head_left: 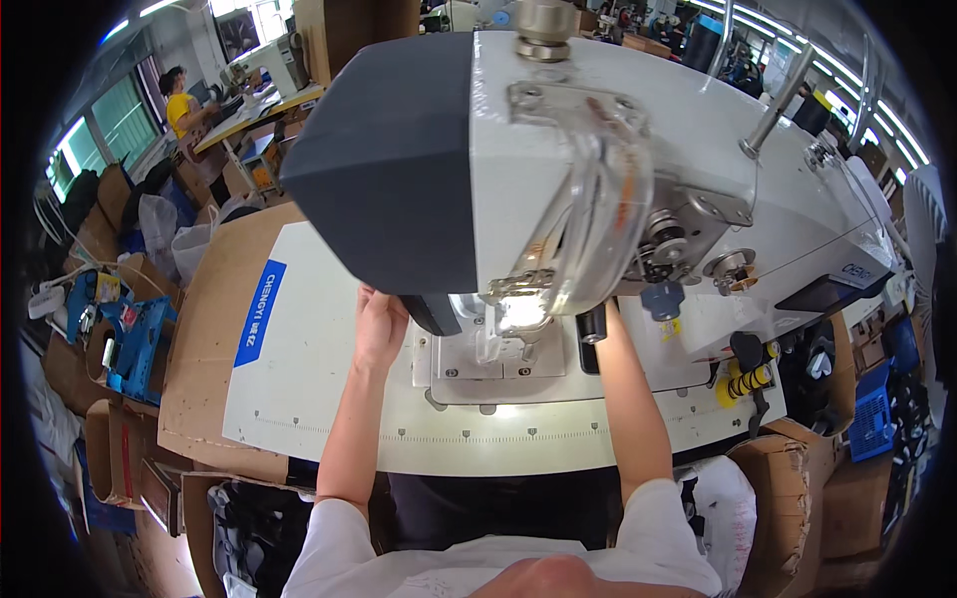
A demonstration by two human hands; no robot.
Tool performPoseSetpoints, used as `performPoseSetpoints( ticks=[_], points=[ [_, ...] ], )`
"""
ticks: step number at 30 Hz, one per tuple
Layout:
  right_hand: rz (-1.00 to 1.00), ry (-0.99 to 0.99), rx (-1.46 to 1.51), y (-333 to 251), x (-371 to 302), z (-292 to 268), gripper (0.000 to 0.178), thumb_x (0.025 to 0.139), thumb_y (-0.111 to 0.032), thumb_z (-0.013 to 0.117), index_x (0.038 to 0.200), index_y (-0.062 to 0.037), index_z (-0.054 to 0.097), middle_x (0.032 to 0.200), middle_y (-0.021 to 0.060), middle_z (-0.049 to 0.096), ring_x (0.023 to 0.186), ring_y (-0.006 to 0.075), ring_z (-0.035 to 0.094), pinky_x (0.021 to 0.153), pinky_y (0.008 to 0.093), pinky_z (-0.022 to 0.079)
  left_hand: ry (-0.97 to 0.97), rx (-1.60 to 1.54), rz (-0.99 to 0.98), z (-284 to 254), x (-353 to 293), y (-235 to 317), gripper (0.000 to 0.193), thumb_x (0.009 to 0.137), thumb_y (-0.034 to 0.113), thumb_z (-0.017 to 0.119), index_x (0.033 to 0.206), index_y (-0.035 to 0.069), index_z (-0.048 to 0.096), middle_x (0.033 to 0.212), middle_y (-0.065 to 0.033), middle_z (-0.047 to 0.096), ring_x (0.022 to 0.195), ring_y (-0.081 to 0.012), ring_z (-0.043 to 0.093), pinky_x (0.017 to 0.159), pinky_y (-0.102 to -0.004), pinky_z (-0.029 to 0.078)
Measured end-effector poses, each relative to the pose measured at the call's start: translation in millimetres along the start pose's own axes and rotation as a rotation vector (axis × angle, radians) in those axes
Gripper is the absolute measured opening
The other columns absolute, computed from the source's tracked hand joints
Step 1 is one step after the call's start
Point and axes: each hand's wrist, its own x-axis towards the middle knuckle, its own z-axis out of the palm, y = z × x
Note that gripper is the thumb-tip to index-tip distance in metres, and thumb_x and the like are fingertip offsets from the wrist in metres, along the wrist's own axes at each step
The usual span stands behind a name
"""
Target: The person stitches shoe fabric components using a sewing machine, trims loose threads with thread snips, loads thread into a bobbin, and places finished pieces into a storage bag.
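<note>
A large industrial sewing machine (598, 130) with a dark grey front cover (389, 149) stands right in front of me. Its lit needle area is above a metal plate (469, 371) on the white work table (299, 379). My left hand (381, 324) is at the left of the machine head, beside a dark part under the cover. Its visible fingers are curled; their tips, and whatever they may hold, are hidden. My right forearm (638, 419) reaches under the head on the right, past a black handle (592, 324). The machine hides my right hand's fingers.
A blue tool tray (140, 344) with small tools is at the left. Cardboard boxes (778, 488) with dark items flank me below the table edge. A yellow-and-black wrapped cylinder (748, 384) sits at the table's right. A person in yellow (184, 115) works at a far table.
</note>
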Motion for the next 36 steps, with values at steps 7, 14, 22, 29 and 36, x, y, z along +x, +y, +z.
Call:
performPoseSetpoints(
  ticks=[7, 14, 22, 29, 36],
  points=[
    [0.206, 0.001, -0.017, -89, 0, 34, 0.010, 0.080, -0.009, 0.062, 0.079, 0.0006, 0.062, 0.068, 0.0061, 0.061, 0.066, 0.0160, 0.057, 0.059, 0.0340, 0.045, 0.271, 0.119, -0.220, 52, 6, -4, 0.026, 0.096, 0.020, 0.051, 0.117, 0.005, 0.056, 0.115, -0.0052, 0.060, 0.111, -0.0188, 0.056, 0.097, -0.0407, 0.044],
    [0.246, -0.023, -0.094, -166, -53, 41, 0.007, 0.081, -0.006, 0.062, 0.078, 0.0007, 0.061, 0.068, 0.0049, 0.060, 0.065, 0.0128, 0.054, 0.058, 0.0318, 0.043, 0.516, 0.039, -0.306, 103, -65, -16, 0.021, 0.100, 0.018, 0.049, 0.113, 0.003, 0.057, 0.108, -0.0063, 0.063, 0.097, -0.0152, 0.061, 0.087, -0.0302, 0.049],
    [0.171, -0.019, -0.124, -144, -97, 34, 0.009, 0.092, -0.006, 0.058, 0.090, 0.0027, 0.058, 0.068, 0.0005, 0.054, 0.063, 0.0052, 0.045, 0.050, 0.0231, 0.037, -0.270, 1.279, -0.131, 65, -109, -16, 0.020, 0.087, 0.014, 0.067, 0.100, 0.001, 0.057, 0.099, -0.0107, 0.063, 0.092, -0.0248, 0.063, 0.077, -0.0341, 0.052],
    [-0.020, 0.134, -0.278, -154, -90, 39, 0.031, 0.082, -0.003, 0.067, 0.106, 0.0010, 0.047, 0.084, 0.0136, 0.061, 0.067, 0.0193, 0.061, 0.059, 0.0310, 0.048, -0.605, 1.808, 0.912, 28, -28, -4, 0.042, 0.081, 0.033, 0.072, 0.117, 0.021, 0.055, 0.139, -0.0034, 0.043, 0.124, -0.0250, 0.043, 0.083, -0.0453, 0.048],
    [-0.073, -0.039, -0.484, -177, -77, 43, 0.029, 0.074, -0.002, 0.067, 0.101, 0.0012, 0.054, 0.082, 0.0175, 0.062, 0.070, 0.0346, 0.063, 0.065, 0.0374, 0.051, -0.775, 1.970, 1.626, 8, -1, -20, 0.039, 0.085, 0.058, 0.054, 0.118, 0.036, 0.053, 0.145, 0.0120, 0.038, 0.139, -0.0152, 0.028, 0.060, -0.0279, 0.036]
  ],
)
